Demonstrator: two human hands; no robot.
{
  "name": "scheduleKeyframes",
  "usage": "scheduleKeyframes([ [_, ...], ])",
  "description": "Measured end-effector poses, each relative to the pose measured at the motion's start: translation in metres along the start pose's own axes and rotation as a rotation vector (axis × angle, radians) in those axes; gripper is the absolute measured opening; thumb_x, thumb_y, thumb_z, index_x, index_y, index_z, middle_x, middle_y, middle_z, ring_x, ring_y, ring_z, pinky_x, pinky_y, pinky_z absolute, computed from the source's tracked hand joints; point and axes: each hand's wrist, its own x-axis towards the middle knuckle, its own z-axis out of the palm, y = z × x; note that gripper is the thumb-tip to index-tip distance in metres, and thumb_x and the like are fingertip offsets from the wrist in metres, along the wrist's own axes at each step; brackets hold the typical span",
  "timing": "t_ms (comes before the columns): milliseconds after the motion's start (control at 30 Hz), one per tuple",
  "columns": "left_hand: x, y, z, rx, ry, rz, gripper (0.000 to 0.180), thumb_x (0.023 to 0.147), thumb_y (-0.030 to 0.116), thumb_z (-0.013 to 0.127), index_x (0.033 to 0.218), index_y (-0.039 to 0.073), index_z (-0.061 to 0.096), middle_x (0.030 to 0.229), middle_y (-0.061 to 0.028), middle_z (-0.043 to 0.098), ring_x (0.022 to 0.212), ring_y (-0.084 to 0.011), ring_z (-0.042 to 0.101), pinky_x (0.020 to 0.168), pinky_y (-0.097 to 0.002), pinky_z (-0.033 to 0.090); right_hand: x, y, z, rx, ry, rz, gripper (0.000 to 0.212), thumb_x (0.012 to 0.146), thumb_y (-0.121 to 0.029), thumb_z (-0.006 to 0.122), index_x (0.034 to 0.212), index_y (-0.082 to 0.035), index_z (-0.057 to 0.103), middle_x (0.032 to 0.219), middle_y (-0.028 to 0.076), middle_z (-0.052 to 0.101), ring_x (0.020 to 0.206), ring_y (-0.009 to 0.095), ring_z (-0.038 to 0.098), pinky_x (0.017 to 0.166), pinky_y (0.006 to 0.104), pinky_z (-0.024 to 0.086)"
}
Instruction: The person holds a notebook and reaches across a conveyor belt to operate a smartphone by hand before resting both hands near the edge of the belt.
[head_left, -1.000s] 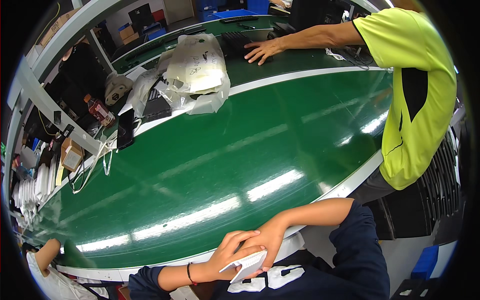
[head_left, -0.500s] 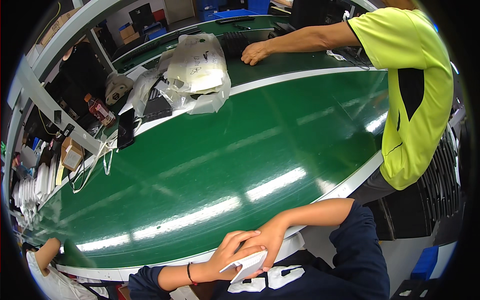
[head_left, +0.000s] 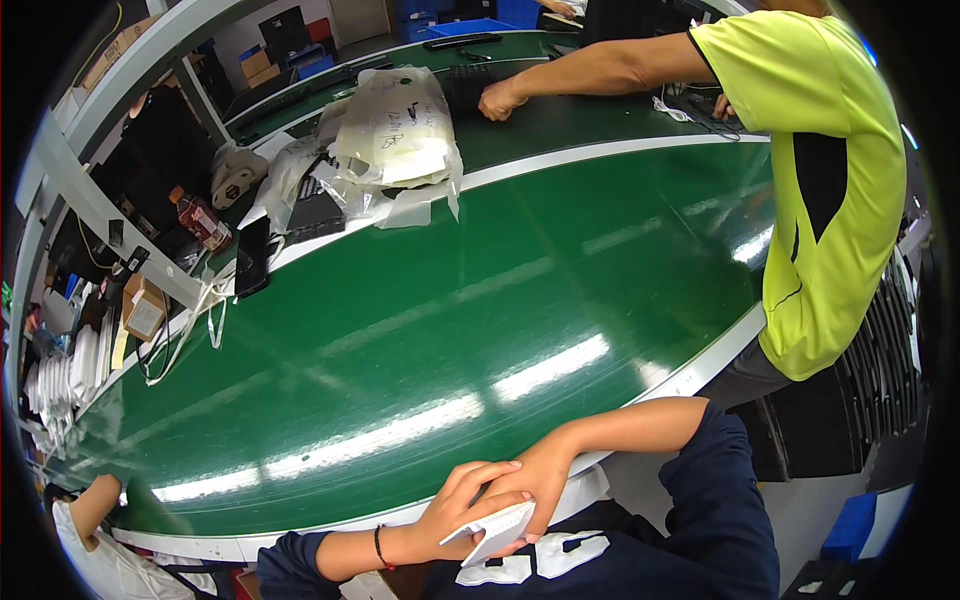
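My two hands are clasped together at the near edge of the green conveyor belt (head_left: 420,310), close to my dark blue top. My left hand (head_left: 450,515), with a dark band round its wrist, is closed around a folded piece of white paper (head_left: 500,532). Across it comes my right hand (head_left: 535,478), its fingers curled down against the same paper and interlocked with the left fingers. Part of the paper is hidden inside the grip. Both forearms rest along the belt's white edge.
Across the belt a co-worker in a yellow-green shirt (head_left: 840,200) reaches to a black keyboard (head_left: 470,85). Plastic-wrapped packages (head_left: 390,130), a phone (head_left: 252,258) and a drink bottle (head_left: 200,220) stand along the far side. Another person's arm (head_left: 95,505) rests at lower left.
My hands and the paper have stayed put. Across the belt, the co-worker's reaching hand has shifted slightly left, and their other hand has come into view at the right.
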Motion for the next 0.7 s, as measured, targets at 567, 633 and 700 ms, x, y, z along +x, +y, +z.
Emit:
scheduleKeyframes([
  [567,0.0023,0.0007,-0.0011,-0.015,0.000,-0.014,0.048,0.066,0.020,0.074,0.111,0.009,0.062,0.132,-0.0143,0.043,0.111,-0.0280,0.046,0.094,-0.0354,0.036,-0.0005,0.0027,-0.0028,-0.025,-0.019,0.005,0.029,0.076,-0.016,0.068,0.098,-0.003,0.054,0.086,0.005,0.061,0.078,0.017,0.055,0.075,0.0265,0.044],
  [633,0.0019,0.0006,-0.0006,-0.009,-0.003,-0.012,0.048,0.066,0.020,0.074,0.111,0.009,0.062,0.132,-0.0143,0.043,0.111,-0.0279,0.046,0.094,-0.0354,0.036,-0.0006,0.0034,-0.0025,-0.030,-0.017,0.005,0.028,0.076,-0.016,0.068,0.097,-0.003,0.054,0.086,0.004,0.061,0.078,0.017,0.055,0.075,0.0265,0.044],
  [700,0.0021,0.0009,0.0003,-0.007,0.004,-0.012,0.048,0.066,0.021,0.075,0.111,0.009,0.062,0.132,-0.0142,0.043,0.111,-0.0278,0.046,0.094,-0.0353,0.036,-0.0007,0.0057,-0.0022,-0.032,-0.015,-0.006,0.027,0.076,-0.016,0.067,0.097,-0.004,0.054,0.086,0.004,0.061,0.078,0.017,0.055,0.075,0.0263,0.044],
])
